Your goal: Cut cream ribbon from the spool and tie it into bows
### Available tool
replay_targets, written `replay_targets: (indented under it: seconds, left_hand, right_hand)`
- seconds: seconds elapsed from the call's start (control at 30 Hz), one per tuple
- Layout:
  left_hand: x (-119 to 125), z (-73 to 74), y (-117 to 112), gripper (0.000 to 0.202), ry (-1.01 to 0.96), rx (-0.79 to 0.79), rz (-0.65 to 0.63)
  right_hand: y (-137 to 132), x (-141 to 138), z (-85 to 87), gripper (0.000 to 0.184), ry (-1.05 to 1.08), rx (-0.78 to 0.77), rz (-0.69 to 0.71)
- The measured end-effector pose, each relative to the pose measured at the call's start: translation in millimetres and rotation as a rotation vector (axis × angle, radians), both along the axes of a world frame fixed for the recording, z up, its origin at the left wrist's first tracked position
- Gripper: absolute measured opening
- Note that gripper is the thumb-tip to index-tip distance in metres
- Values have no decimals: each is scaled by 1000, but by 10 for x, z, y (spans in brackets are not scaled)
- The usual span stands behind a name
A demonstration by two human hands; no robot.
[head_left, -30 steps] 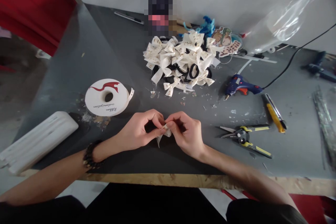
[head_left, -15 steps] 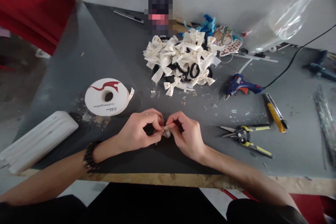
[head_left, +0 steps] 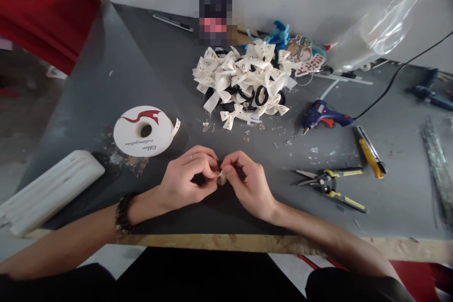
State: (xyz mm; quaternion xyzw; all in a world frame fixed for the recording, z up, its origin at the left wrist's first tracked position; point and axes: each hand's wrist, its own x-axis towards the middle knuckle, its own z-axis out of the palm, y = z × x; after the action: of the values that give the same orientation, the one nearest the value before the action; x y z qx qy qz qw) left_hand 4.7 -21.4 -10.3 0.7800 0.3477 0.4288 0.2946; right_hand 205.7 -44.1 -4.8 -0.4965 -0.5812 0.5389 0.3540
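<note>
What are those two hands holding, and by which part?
A small whitish piece, pinched by the left hand and the right hand; they hide too much to tell which part.

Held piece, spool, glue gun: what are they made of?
Held piece: probably fabric ribbon; pale, crumpled, mostly hidden, finish unclear.
Spool: card or plastic, can't tell; flat, matte white printed face.
Glue gun: likely hard plastic; smooth, moulded-looking blue body.

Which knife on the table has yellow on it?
The cutter on the right, near the pliers, has the yellow handle. The slim knife at the back looks grey and black.
</note>
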Motion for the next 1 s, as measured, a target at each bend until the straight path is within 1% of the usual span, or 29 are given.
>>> replay_targets:
  seconds: [0.1, 0.23, 0.27, 0.33, 0.37, 0.43, 0.5, 0.57, 0.67, 0.73, 0.77, 0.83, 0.87, 0.9, 0.93, 1.0]
  left_hand:
    - [50, 3, -51, 30, 45, 198, 69]
    - [52, -1, -87, 28, 148, 375, 175]
    - [35, -2, -87, 26, 191, 410, 169]
    - [-10, -3, -82, 22, 265, 442, 101]
    - [-33, -5, -78, 20, 287, 424, 49]
    - [-76, -8, -70, 18, 282, 330, -42]
    - [-113, -7, -62, 17, 265, 211, -99]
    - [-149, 1, -52, 17, 260, 136, -146]
    - [-195, 9, -43, 20, 271, 73, -233]
    - [-200, -4, -44, 21, 264, 113, -251]
    - [-190, -15, -46, 21, 257, 164, -230]
    - [-147, -33, -53, 20, 227, 275, -124]
    - [-118, -35, -55, 20, 223, 272, -58]
    - [-90, -31, -55, 20, 196, 240, 8]
    - [-65, -22, -52, 19, 173, 177, 55]
    - [-34, 3, -39, 16, 127, -26, 107]
  right_hand:
    - [10, -35, -21, 23, 110, -144, -14]
    - [28, -55, -31, 26, 149, -219, -49]
    - [32, -57, -36, 26, 168, -236, -62]
    - [34, -58, -46, 27, 221, -279, -83]
    - [34, -59, -52, 29, 250, -304, -88]
    - [32, -63, -61, 34, 297, -350, -101]
    - [28, -71, -69, 37, 331, -399, -109]
    - [24, -73, -80, 39, 345, -424, -113]
    - [34, -53, -103, 36, 325, -389, -77]
    - [59, -22, -109, 33, 294, -329, -16]
    - [77, -3, -107, 33, 285, -295, 21]
    - [119, 34, -92, 40, 268, -232, 98]
    - [140, 49, -83, 45, 251, -207, 128]
    - [158, 61, -75, 49, 227, -185, 141]
    - [172, 69, -71, 51, 195, -172, 135]
    - [189, 77, -74, 46, 146, -155, 70]
